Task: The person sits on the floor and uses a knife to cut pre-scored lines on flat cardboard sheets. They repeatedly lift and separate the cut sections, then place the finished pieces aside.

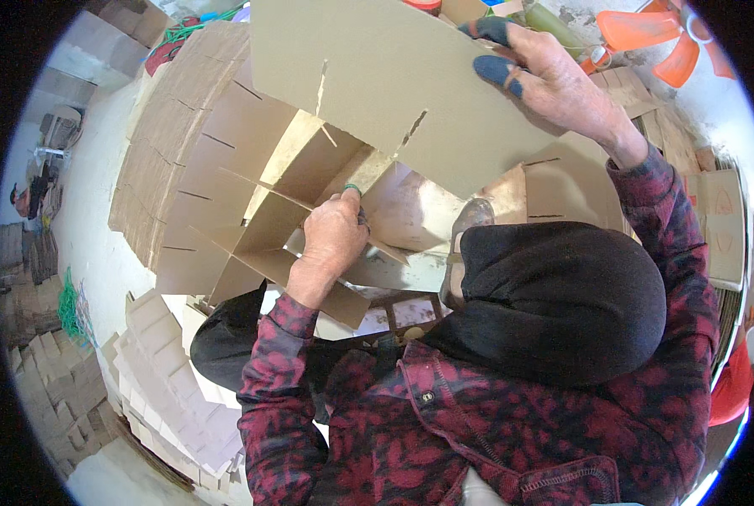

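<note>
My left hand is closed on a cardboard divider grid, made of slotted strips crossing each other, held above my lap. A green band shows on one finger; the other fingertips are partly hidden. My right hand, with dark covers on two fingers, grips the right part of a wide slotted cardboard sheet. The sheet is tilted over the grid, its slots toward the grid's upper edge. Whether slots and strips interlock there I cannot tell.
A tall stack of slotted cardboard stands at the left. More cardboard strips lie at lower left, near green string. An orange fan is at upper right, above stacked cardboard. Someone in red shows at the right edge.
</note>
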The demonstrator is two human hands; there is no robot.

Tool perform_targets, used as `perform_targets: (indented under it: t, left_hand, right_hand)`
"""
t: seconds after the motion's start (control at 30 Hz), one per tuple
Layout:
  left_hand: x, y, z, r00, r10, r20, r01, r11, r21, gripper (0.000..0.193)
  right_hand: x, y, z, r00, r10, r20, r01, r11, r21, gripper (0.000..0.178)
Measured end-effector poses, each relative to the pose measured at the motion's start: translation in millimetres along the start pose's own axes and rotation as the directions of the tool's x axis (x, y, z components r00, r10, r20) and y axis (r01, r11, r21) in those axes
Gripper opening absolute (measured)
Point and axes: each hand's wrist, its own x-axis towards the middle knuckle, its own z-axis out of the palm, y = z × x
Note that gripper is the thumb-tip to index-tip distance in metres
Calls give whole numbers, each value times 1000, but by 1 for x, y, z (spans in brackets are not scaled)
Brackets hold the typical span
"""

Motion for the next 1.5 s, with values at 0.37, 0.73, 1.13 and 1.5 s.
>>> perform_targets:
  t: [0.37,0.73,1.13,1.5]
  left_hand:
    - [2,-6,5,1000,-12,-16,11,999,-52,13]
    - [12,-2,12,998,21,-61,-28,991,-132,11]
    - [-110,-30,-31,945,325,42,-323,945,-48,73]
    - [-31,-54,-7,962,272,-32,-259,940,220,47]
  right_hand:
    - [24,-15,29,988,-43,148,58,993,-98,21]
    - [7,1,106,796,297,527,-41,896,-442,31]
    - [52,38,127,994,94,50,-65,909,-412,14]
    - [-69,24,154,958,-243,154,262,957,-121,10]
